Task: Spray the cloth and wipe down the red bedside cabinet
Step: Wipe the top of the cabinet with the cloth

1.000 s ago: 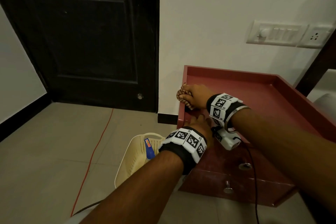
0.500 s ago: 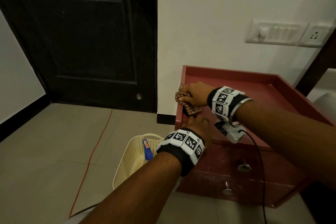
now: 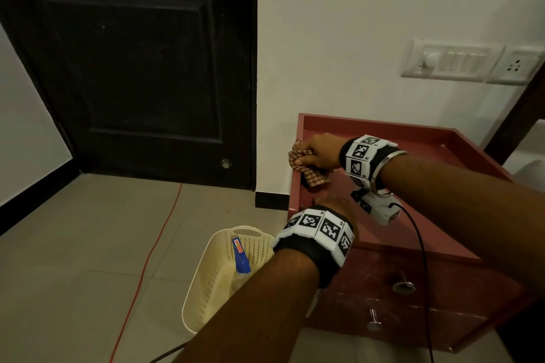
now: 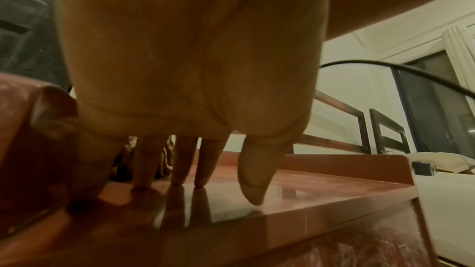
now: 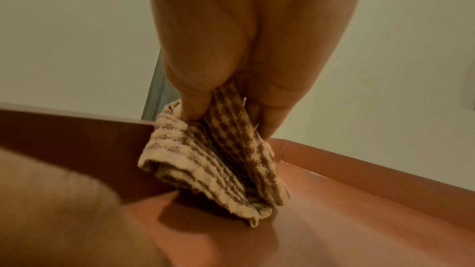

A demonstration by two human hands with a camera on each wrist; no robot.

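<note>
The red bedside cabinet stands against the white wall, with a raised rim round its top. My right hand grips a bunched checked cloth at the left rim; the cloth hangs from my curled fingers and touches the top by the left wall. My left hand rests on the front left of the top, its straight fingertips touching the glossy surface. The spray bottle, with a blue head, lies in the basket on the floor.
A cream perforated basket sits on the tiled floor left of the cabinet. A dark door fills the back left, a red cable crosses the floor. Two drawer knobs stick out in front. A switch panel is on the wall.
My right hand has moved the cloth a little farther back along the left rim and lifted it somewhat. The left hand stays pressed on the front of the top.
</note>
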